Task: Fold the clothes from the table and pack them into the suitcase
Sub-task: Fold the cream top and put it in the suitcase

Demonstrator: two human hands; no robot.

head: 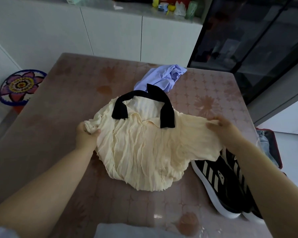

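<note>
Crinkled cream blouse [141, 148] — sleeve-ends in the grip of left hand [86, 134], right hand [222, 129].

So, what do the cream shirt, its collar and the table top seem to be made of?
Shirt: thin crinkled fabric, matte, perhaps cotton or viscose; fine wavy creases run down it. Collar: thicker black cloth, possibly knit; it holds flat bands. Table top: glossy patterned cover, likely plastic; it shows light reflections.
</note>
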